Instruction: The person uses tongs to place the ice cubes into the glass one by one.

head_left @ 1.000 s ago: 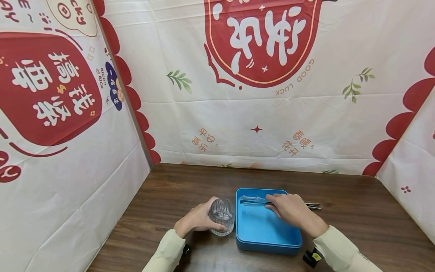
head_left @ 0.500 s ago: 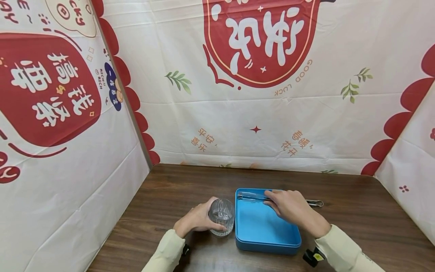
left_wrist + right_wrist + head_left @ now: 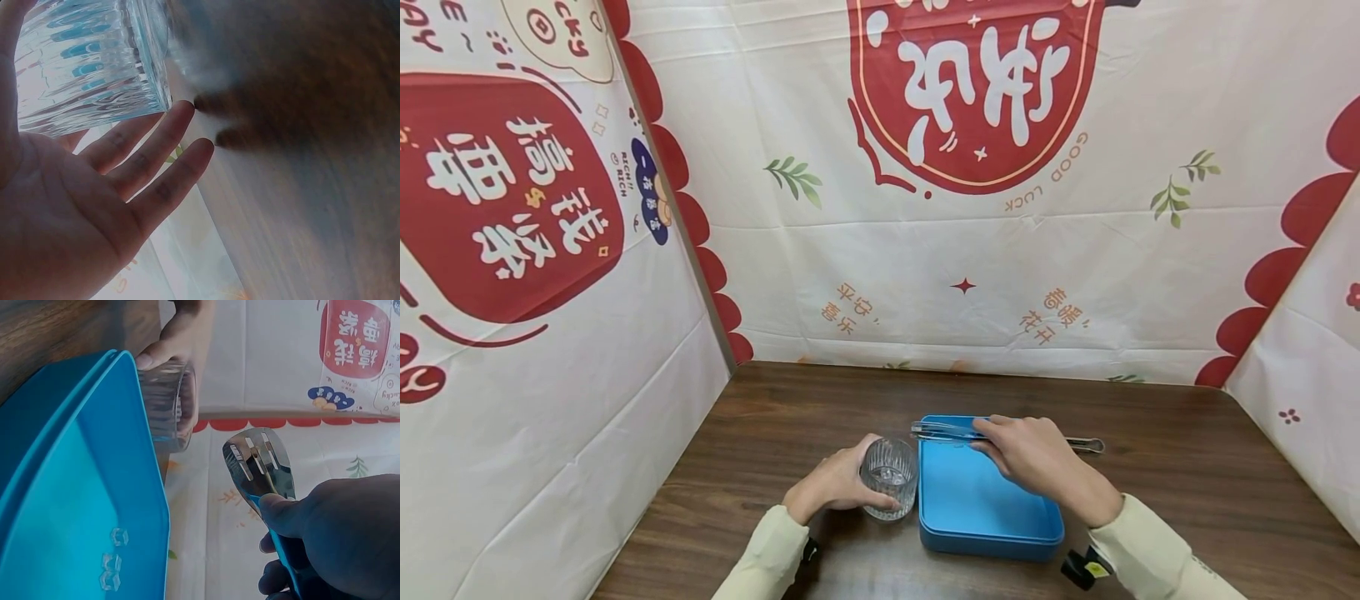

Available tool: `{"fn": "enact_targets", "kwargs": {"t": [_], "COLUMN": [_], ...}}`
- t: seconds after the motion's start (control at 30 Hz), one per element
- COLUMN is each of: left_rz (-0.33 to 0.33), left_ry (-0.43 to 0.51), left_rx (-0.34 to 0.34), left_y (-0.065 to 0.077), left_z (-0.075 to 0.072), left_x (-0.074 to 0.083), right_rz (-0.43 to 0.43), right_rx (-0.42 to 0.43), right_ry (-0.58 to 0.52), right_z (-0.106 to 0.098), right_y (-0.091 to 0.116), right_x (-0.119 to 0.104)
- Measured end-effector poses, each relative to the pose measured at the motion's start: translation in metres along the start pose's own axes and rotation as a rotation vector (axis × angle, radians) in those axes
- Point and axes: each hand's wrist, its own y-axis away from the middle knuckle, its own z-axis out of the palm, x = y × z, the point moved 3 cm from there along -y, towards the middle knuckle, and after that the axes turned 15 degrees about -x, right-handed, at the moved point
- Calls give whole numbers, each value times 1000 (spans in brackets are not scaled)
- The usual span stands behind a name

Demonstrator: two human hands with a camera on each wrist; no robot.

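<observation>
Slotted metal tongs (image 3: 946, 432) slid left to 11 o'clock on the square blue box (image 3: 988, 512), right hand (image 3: 1030, 457) pinching 'em. Left hand (image 3: 841, 480): thumb and fingers curled round a ribbed glass tumbler (image 3: 893, 477) at 9 o'clock.

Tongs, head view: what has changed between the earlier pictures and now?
The right hand has carried the tongs leftward and slightly up in the picture; they now reach left beyond the blue box. Nothing was let go or newly gripped. The blue box and the left hand holding the glass stayed put.
</observation>
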Motion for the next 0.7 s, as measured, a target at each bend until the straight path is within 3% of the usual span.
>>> {"fn": "enact_targets", "kwargs": {"t": [0.7], "left_rz": [-25], "left_ry": [5], "left_rx": [14], "left_y": [1], "left_z": [0], "left_x": [1], "right_rz": [-48], "right_rx": [-6], "right_ry": [5], "right_z": [5], "right_y": [-15], "right_x": [-22]}}
